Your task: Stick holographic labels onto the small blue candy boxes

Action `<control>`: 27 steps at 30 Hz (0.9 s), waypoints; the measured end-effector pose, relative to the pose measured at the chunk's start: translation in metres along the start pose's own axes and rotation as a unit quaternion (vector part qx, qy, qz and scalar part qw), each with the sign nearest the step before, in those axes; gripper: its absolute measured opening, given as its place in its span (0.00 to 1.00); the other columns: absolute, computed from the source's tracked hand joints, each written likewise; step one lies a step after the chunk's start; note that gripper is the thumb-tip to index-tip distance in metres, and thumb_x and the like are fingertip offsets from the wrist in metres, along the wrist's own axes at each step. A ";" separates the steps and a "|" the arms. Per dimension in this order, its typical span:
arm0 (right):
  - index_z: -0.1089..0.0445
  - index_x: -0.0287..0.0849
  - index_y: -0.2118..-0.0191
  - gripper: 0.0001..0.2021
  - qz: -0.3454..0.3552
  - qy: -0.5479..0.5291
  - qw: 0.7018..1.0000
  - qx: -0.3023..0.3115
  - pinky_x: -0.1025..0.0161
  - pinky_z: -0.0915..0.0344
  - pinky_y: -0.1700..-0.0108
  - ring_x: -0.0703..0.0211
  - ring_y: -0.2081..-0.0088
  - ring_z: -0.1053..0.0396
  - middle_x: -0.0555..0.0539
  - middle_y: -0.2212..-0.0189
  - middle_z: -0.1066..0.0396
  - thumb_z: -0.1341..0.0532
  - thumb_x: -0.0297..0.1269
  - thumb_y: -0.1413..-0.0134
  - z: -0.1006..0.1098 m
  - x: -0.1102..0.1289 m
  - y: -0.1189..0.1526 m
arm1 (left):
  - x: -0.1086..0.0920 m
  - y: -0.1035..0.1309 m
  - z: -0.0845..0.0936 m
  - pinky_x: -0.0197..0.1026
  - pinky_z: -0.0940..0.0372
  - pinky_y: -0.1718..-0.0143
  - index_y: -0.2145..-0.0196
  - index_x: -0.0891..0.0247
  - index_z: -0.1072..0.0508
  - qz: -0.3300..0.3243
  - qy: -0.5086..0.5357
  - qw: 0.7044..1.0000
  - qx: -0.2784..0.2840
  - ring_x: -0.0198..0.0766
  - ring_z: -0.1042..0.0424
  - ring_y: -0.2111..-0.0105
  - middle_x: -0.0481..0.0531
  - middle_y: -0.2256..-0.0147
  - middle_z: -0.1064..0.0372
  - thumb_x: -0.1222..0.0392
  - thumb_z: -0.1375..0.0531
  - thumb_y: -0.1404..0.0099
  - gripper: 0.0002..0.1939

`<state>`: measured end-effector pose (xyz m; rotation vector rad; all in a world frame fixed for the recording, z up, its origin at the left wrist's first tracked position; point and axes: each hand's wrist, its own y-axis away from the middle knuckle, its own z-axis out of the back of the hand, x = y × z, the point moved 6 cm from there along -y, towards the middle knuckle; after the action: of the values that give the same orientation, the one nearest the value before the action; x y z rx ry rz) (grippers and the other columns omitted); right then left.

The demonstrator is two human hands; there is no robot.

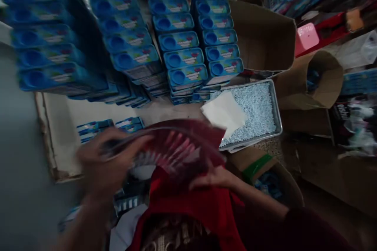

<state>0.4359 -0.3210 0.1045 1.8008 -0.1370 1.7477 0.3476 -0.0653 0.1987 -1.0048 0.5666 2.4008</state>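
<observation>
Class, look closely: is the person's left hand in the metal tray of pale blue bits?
No, the left hand grips one end of a bent, see-through plastic piece, apart from the metal tray.

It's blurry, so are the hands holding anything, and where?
Clear plastic: the left hand grips its left end; the right hand is at its right edge, hold unclear.

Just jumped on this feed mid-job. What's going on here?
A person's left hand grips one end of a clear plastic sheet or bag, with the right hand at its other end; blur hides what it is exactly. Upright blue packs stand in rows beyond the hands. To the right, a metal tray holds pale blue granules, partly covered by a white sheet.
</observation>
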 end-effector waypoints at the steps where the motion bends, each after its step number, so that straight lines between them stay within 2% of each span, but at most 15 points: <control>1: 0.21 0.48 0.43 0.29 -0.037 -0.007 0.997 -0.069 0.51 0.18 0.57 0.45 0.56 0.16 0.43 0.54 0.15 0.29 0.61 0.42 0.030 -0.019 0.010 | -0.008 -0.001 -0.031 0.49 0.24 0.59 0.68 0.54 0.20 -0.005 0.013 1.000 0.011 0.47 0.23 0.62 0.49 0.65 0.23 0.35 0.28 0.36 0.20; 3: 0.19 0.42 0.51 0.22 -0.130 -0.069 0.968 -0.206 0.51 0.19 0.58 0.46 0.62 0.17 0.41 0.59 0.15 0.30 0.56 0.39 0.083 -0.058 0.024 | -0.018 -0.013 -0.105 0.48 0.26 0.61 0.74 0.55 0.23 -0.009 0.079 0.994 0.075 0.44 0.26 0.68 0.48 0.72 0.25 0.36 0.23 0.45 0.23; 5: 0.18 0.41 0.56 0.21 -0.189 -0.123 0.923 -0.313 0.53 0.20 0.55 0.47 0.62 0.17 0.41 0.59 0.14 0.24 0.52 0.47 0.131 -0.091 0.031 | -0.021 -0.028 -0.183 0.45 0.25 0.55 0.61 0.56 0.17 0.015 0.204 0.959 0.197 0.46 0.21 0.58 0.50 0.61 0.18 0.40 0.20 0.51 0.25; 6: 0.18 0.41 0.56 0.22 -0.199 -0.135 0.910 -0.338 0.54 0.20 0.53 0.47 0.60 0.17 0.41 0.58 0.14 0.22 0.52 0.52 0.153 -0.104 0.030 | -0.019 -0.033 -0.217 0.44 0.25 0.53 0.59 0.58 0.16 0.034 0.254 0.932 0.256 0.47 0.20 0.56 0.52 0.58 0.17 0.40 0.21 0.51 0.27; 7: 0.18 0.42 0.55 0.24 -0.198 -0.134 0.908 -0.344 0.55 0.21 0.52 0.47 0.58 0.17 0.41 0.57 0.14 0.21 0.52 0.54 0.173 -0.113 0.025 | -0.015 -0.038 -0.244 0.44 0.26 0.52 0.59 0.60 0.15 0.051 0.283 0.910 0.299 0.47 0.20 0.56 0.53 0.58 0.17 0.39 0.22 0.49 0.27; 8: 0.18 0.42 0.54 0.26 -0.196 -0.125 0.913 -0.334 0.55 0.21 0.53 0.46 0.57 0.17 0.41 0.56 0.14 0.21 0.53 0.56 0.192 -0.122 0.019 | -0.009 -0.042 -0.263 0.45 0.26 0.52 0.62 0.61 0.14 0.066 0.291 0.902 0.311 0.48 0.20 0.56 0.54 0.59 0.16 0.38 0.24 0.47 0.25; 10: 0.17 0.40 0.56 0.28 -0.197 -0.100 0.932 -0.288 0.56 0.22 0.56 0.47 0.59 0.18 0.40 0.57 0.14 0.21 0.56 0.59 0.222 -0.136 0.003 | 0.007 -0.050 -0.284 0.45 0.26 0.54 0.69 0.63 0.15 0.092 0.274 0.918 0.271 0.47 0.20 0.60 0.55 0.65 0.17 0.38 0.24 0.48 0.23; 13: 0.17 0.38 0.60 0.30 -0.186 -0.052 0.952 -0.235 0.56 0.24 0.56 0.48 0.60 0.21 0.40 0.61 0.15 0.25 0.62 0.57 0.253 -0.149 -0.024 | 0.031 -0.050 -0.290 0.44 0.26 0.58 0.71 0.64 0.15 0.147 0.283 0.938 0.134 0.47 0.20 0.63 0.55 0.68 0.17 0.43 0.20 0.55 0.22; 17: 0.17 0.37 0.61 0.31 -0.179 0.077 0.943 -0.272 0.56 0.27 0.57 0.48 0.60 0.24 0.42 0.66 0.17 0.34 0.65 0.49 0.299 -0.159 -0.053 | 0.057 -0.036 -0.283 0.39 0.31 0.66 0.68 0.64 0.16 0.204 0.304 0.930 0.012 0.42 0.22 0.67 0.53 0.68 0.18 0.44 0.20 0.59 0.25; 20: 0.19 0.35 0.63 0.30 -0.201 0.168 0.905 -0.336 0.52 0.28 0.56 0.44 0.60 0.25 0.40 0.68 0.21 0.36 0.63 0.47 0.342 -0.159 -0.060 | 0.072 -0.024 -0.253 0.37 0.34 0.69 0.66 0.64 0.16 0.205 0.298 0.932 -0.027 0.37 0.26 0.71 0.50 0.70 0.20 0.44 0.22 0.54 0.24; 22: 0.20 0.33 0.54 0.32 -0.185 0.247 0.875 -0.374 0.45 0.28 0.50 0.38 0.54 0.26 0.35 0.60 0.20 0.33 0.61 0.48 0.357 -0.145 -0.060 | 0.079 -0.015 -0.223 0.37 0.34 0.69 0.67 0.63 0.16 0.196 0.288 0.937 -0.027 0.37 0.27 0.71 0.50 0.71 0.20 0.44 0.22 0.53 0.22; 24: 0.23 0.33 0.43 0.37 -0.115 0.361 0.839 -0.391 0.39 0.30 0.43 0.34 0.46 0.28 0.29 0.49 0.23 0.30 0.61 0.48 0.344 -0.116 -0.062 | 0.083 -0.005 -0.190 0.38 0.33 0.69 0.70 0.62 0.17 0.186 0.271 0.944 -0.015 0.38 0.27 0.71 0.51 0.71 0.20 0.44 0.22 0.52 0.20; 25: 0.25 0.35 0.40 0.37 -0.068 0.401 0.833 -0.375 0.37 0.30 0.40 0.33 0.44 0.28 0.28 0.46 0.24 0.31 0.61 0.46 0.324 -0.100 -0.066 | 0.084 0.000 -0.174 0.38 0.33 0.69 0.71 0.61 0.17 0.184 0.262 0.947 -0.010 0.38 0.26 0.71 0.51 0.71 0.20 0.44 0.22 0.52 0.19; 26: 0.24 0.37 0.41 0.34 -0.020 0.412 0.846 -0.338 0.36 0.30 0.39 0.35 0.44 0.28 0.29 0.45 0.25 0.33 0.61 0.41 0.294 -0.085 -0.072 | 0.086 0.005 -0.158 0.38 0.33 0.69 0.73 0.61 0.18 0.186 0.254 0.949 -0.007 0.39 0.26 0.71 0.51 0.71 0.20 0.45 0.22 0.53 0.18; 27: 0.23 0.41 0.44 0.28 0.027 0.384 0.879 -0.282 0.38 0.28 0.40 0.38 0.45 0.26 0.32 0.48 0.23 0.38 0.60 0.34 0.257 -0.072 -0.079 | 0.088 0.010 -0.142 0.39 0.32 0.69 0.75 0.60 0.18 0.189 0.247 0.950 -0.005 0.40 0.25 0.71 0.52 0.71 0.20 0.45 0.22 0.53 0.18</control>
<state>0.6889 -0.4080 0.0263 0.6304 -0.3238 2.0549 0.3645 -0.1255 0.0436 -1.6480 1.0002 2.4634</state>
